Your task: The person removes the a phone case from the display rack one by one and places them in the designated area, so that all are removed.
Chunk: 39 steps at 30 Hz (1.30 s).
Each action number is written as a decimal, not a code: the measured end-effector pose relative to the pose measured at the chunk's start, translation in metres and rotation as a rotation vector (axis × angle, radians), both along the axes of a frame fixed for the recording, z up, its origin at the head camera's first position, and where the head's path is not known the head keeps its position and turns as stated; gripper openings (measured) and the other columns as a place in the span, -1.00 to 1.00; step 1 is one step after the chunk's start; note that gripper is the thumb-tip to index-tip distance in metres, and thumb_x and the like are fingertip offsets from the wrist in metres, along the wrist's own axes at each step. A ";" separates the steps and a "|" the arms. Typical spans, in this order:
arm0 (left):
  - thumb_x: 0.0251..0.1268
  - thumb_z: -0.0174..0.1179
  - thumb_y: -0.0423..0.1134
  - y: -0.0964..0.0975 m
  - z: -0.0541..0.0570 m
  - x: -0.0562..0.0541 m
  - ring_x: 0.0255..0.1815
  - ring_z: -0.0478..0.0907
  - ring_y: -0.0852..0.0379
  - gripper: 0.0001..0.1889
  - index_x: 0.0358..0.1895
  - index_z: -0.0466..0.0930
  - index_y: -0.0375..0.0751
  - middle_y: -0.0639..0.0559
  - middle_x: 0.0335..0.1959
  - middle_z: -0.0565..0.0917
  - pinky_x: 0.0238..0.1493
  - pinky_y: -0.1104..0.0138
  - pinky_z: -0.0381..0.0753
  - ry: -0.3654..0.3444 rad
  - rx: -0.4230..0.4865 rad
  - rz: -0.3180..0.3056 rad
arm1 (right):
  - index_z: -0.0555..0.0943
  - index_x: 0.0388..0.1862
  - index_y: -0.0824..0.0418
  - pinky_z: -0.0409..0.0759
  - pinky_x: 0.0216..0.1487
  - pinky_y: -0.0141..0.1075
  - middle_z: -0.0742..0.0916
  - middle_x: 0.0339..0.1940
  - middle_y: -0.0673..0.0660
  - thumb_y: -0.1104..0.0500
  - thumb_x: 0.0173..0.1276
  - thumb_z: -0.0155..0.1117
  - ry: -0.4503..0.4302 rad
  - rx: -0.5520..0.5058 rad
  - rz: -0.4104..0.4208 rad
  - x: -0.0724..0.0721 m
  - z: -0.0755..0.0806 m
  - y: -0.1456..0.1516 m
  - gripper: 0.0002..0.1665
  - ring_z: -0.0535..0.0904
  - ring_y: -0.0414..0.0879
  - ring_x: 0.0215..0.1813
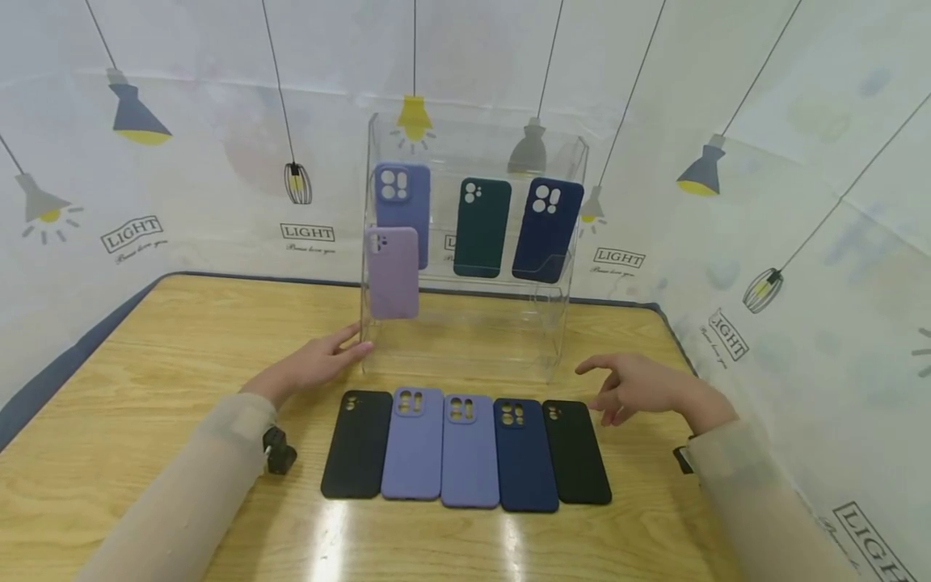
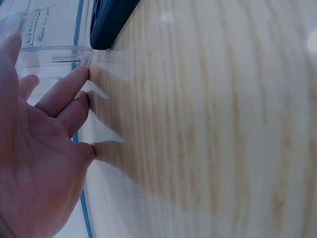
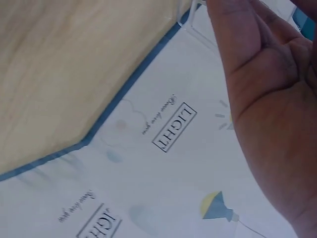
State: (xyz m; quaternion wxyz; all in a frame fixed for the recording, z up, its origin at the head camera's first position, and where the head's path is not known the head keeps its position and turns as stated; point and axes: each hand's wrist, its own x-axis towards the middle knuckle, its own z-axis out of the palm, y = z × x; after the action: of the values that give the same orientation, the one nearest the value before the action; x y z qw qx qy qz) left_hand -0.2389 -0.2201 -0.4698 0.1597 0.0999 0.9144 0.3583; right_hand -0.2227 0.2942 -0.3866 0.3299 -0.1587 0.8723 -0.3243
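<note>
A clear acrylic display stand (image 1: 367,162) rises at the back of the table. My left hand (image 1: 316,361) has its fingertips at the stand's lower left edge; in the left wrist view its fingers are spread, with nothing gripped. Relaxed and slightly bent, the fingers of my right hand (image 1: 640,388) hover near the stand's lower right and hold nothing. Phone cases lie in a row before the stand: a black case (image 1: 356,444), a lavender case (image 1: 412,453), another lavender case (image 1: 469,461), a navy case (image 1: 527,465) and a second black case (image 1: 579,457) beside my right hand.
On the stand lean a lavender-blue case (image 1: 414,202), a green case (image 1: 482,226) and a dark blue case (image 1: 549,230), with a pale purple case (image 1: 393,279) lower left. Patterned cloth (image 1: 233,242) walls the wooden table (image 1: 182,347) behind and at the right.
</note>
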 end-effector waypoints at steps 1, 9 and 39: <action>0.61 -0.20 0.48 0.000 0.000 0.000 0.72 0.01 -0.51 -0.07 0.79 -0.14 0.04 -0.38 0.73 0.09 0.67 -0.39 0.03 -0.003 0.000 0.000 | 0.27 0.64 0.36 0.87 -0.03 0.01 0.82 -0.01 0.39 0.24 0.56 0.32 0.007 0.005 0.008 -0.001 0.003 -0.002 -0.23 0.84 0.17 -0.13; 0.61 -0.19 0.47 -0.001 0.000 0.000 0.72 0.00 -0.52 -0.09 0.79 -0.13 0.05 -0.37 0.73 0.09 0.67 -0.40 0.01 -0.007 0.015 -0.001 | 0.26 0.67 0.31 0.87 0.02 -0.02 0.84 0.01 0.35 0.20 0.57 0.33 0.031 0.078 0.075 -0.015 0.033 -0.026 -0.20 0.86 0.10 -0.11; 0.58 -0.20 0.51 0.001 -0.001 0.002 0.71 0.01 -0.53 -0.06 0.79 -0.13 0.06 -0.37 0.71 0.16 0.66 -0.40 0.02 0.001 -0.005 0.001 | 0.18 0.74 -0.09 0.82 -0.08 -0.15 0.71 0.40 0.18 -0.03 0.61 0.32 0.396 0.041 0.245 -0.044 0.091 -0.153 -0.15 0.84 -0.09 -0.19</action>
State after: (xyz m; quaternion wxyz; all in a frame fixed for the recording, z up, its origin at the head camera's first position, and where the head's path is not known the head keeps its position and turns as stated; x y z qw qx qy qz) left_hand -0.2368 -0.2194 -0.4704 0.1591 0.0991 0.9156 0.3558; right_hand -0.2663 0.1407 -0.2956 0.1923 -0.3172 0.9006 -0.2264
